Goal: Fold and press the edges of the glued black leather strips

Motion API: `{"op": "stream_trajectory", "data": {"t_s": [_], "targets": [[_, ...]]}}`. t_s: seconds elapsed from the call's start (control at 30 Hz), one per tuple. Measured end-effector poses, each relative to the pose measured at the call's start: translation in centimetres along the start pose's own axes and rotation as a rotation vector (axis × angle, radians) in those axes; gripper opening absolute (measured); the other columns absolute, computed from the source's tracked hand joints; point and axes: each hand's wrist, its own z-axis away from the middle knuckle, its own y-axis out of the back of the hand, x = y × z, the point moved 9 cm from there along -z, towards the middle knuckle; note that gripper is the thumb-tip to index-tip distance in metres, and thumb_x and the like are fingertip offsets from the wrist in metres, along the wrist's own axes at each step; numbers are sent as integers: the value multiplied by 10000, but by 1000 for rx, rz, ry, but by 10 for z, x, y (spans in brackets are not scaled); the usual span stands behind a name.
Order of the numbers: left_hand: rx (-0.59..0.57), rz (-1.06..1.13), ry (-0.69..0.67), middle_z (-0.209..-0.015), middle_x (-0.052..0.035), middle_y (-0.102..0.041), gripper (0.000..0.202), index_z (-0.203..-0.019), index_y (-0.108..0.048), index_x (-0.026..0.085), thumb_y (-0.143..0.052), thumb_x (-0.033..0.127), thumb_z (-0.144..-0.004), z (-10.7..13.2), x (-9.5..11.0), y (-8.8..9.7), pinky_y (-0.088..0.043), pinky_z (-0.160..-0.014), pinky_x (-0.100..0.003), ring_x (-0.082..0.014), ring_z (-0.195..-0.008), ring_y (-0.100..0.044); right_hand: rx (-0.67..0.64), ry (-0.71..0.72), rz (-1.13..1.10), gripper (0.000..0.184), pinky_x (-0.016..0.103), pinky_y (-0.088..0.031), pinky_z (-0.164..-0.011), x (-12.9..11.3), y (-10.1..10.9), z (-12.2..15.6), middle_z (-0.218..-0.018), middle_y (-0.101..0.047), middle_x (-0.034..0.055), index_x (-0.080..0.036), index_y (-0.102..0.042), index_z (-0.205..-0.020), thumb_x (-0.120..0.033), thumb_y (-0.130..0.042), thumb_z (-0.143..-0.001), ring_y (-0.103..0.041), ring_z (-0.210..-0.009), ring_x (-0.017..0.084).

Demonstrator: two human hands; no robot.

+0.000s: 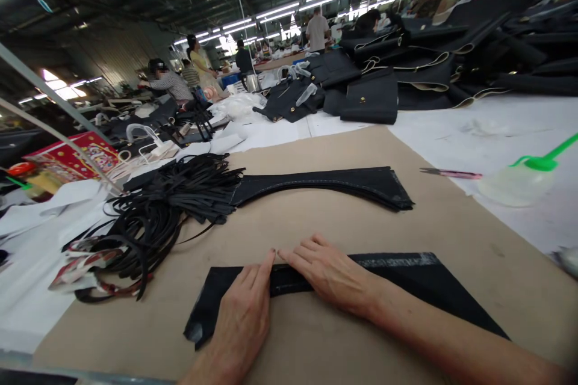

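A curved black fabric panel [397, 283] lies across the brown paper in front of me, with a whitish, glue-like band along its far edge at the right. My left hand [246, 307] is closed over the panel's left part, fingers at the far edge. Close beside it, my right hand [327, 271] presses its bent fingers onto the same edge, near the middle; the two index fingertips almost meet. Part of the edge between the hands looks folded over. The undersides of my fingers are hidden. Beyond them rests a stack of similar black panels [316, 183] with stitched edges.
Black straps [180, 192] lie bundled at the left. Pink-handled snips [451, 173] and a white bottle with a green nozzle [519, 183] are at the right. Black bag pieces [370, 96] are heaped at the back. Several people work farther off.
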Motion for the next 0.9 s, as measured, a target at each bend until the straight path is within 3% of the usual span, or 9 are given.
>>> {"op": "stream_trajectory", "data": {"t_s": [0.13, 0.2, 0.5, 0.63, 0.8, 0.9], "targets": [[-53, -57, -16, -1059, -89, -657, 471, -1350, -477, 188, -404, 83, -897, -2, 7, -2, -565, -800, -348, -208, -922, -623, -38, -96, -39, 195, 315, -359, -791, 23, 4, 21, -881, -582, 41, -169, -597, -931, -106, -414, -953, -494, -828, 174], [-64, -75, -32, -1051, -90, -651, 432, -1314, -524, 188, -427, 103, -902, -3, 10, -3, -563, -811, -356, -214, -931, -615, -58, -105, -40, 187, 313, -353, -783, 28, 7, 30, -871, -580, 35, -174, -599, -888, -97, -436, -939, -495, -820, 170], [-26, -184, -82, -1009, -85, -646, 328, -1222, -614, 205, -493, 213, -918, -6, 21, 2, -570, -790, -380, -224, -911, -611, -74, -4, 28, 219, 333, -362, -775, 21, 7, 45, -946, -584, 53, -147, -589, -1102, -125, -432, -951, -489, -862, 190], [-12, -199, -81, -1127, -103, -625, 297, -1181, -630, 197, -518, 232, -908, -10, 23, 4, -562, -831, -422, -253, -991, -603, -102, -1, 47, 224, 341, -365, -775, 19, 8, 46, -975, -580, 57, -142, -574, -1129, -129, -445, -947, -486, -867, 193], [-52, -102, -107, -1039, -74, -659, 231, -1088, -655, 186, -503, 220, -917, -19, 24, 8, -558, -826, -396, -222, -937, -620, -114, 8, 66, 262, 351, -359, -776, 19, 9, 48, -972, -565, 46, -145, -538, -1186, -130, -469, -934, -477, -860, 197], [31, -38, -71, -1014, -78, -661, 241, -1102, -642, 176, -474, 190, -929, -25, 28, 17, -556, -814, -360, -202, -918, -620, -97, 7, 87, 244, 354, -348, -769, 19, 11, 49, -959, -557, 42, -145, -539, -1172, -133, -459, -942, -471, -849, 195]]}}
